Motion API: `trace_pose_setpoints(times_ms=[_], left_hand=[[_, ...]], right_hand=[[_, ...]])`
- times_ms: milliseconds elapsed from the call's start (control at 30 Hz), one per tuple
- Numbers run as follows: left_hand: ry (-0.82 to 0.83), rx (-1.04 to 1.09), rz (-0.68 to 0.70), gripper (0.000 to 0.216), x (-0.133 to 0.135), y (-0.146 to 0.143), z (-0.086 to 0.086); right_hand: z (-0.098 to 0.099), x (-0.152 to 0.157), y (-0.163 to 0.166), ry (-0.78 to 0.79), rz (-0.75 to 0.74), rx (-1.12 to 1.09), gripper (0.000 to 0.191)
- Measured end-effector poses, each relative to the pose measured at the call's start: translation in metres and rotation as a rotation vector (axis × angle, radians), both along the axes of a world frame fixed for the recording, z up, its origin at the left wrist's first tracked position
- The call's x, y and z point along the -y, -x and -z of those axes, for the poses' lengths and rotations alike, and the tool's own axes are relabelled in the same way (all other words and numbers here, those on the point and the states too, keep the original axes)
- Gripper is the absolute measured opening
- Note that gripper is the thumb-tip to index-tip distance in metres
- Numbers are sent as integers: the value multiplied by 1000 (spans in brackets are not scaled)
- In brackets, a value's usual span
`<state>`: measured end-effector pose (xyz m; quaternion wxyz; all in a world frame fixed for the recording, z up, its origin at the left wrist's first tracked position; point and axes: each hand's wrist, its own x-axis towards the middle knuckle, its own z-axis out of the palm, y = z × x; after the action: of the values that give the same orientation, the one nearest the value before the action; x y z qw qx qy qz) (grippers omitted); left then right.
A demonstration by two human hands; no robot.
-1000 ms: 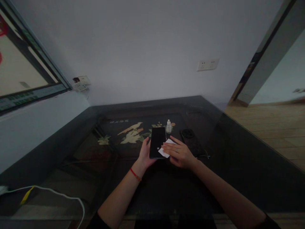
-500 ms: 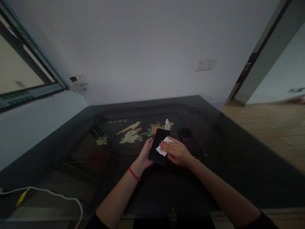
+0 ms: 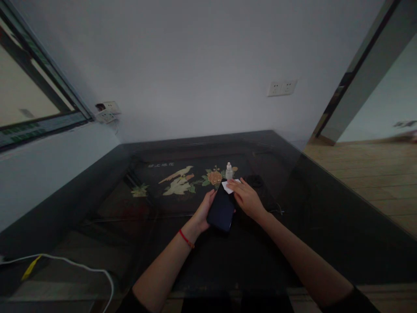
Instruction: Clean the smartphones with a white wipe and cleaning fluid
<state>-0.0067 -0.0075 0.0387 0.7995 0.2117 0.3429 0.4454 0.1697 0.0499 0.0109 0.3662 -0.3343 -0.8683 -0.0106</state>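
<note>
My left hand (image 3: pixel 204 210) grips a black phone (image 3: pixel 222 210) by its left edge and holds it tilted above the dark glass table (image 3: pixel 309 217). My right hand (image 3: pixel 247 199) presses a small white cloth (image 3: pixel 228 186) against the phone's far end, fingers closed on the cloth. A small white dropper bottle (image 3: pixel 229 171) stands just beyond the hands. A second dark phone-like object (image 3: pixel 257 182) lies to the right, partly hidden by my right hand.
Under the glass lies a dark panel with a bird and flower picture (image 3: pixel 182 178). A white cable with a yellow tag (image 3: pixel 65 265) runs along the near left edge. Wall sockets (image 3: pixel 282 88) sit above the table. A doorway and wooden floor (image 3: pixel 374 174) are at right.
The phone has tipped further, its near end swinging toward me. My right hand slid the white cloth from the middle of the screen up to its far end.
</note>
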Motion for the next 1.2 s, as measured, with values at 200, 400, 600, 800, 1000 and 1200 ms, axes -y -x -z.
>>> trace_pose_setpoints(times_ms=[200,400,600,800,1000,1200], left_hand=[[70,-64,-155,40,-7,4,3],[99,-18,-241,39,-10,13,-2],[109,36,-295,41,-12,19,-1],[108,42,-314,40,-11,18,-3],[158,42,-340,37,-13,16,3],[66,57,-339,30,-11,11,4]], right_hand=[[2,24,17,-64,-318,70,43],[-3,35,20,-161,-547,94,39],[-5,30,11,-248,-483,16,36],[-5,28,10,-256,-439,1,37],[-4,35,18,-263,-508,122,36],[-3,32,18,-209,-490,156,40]])
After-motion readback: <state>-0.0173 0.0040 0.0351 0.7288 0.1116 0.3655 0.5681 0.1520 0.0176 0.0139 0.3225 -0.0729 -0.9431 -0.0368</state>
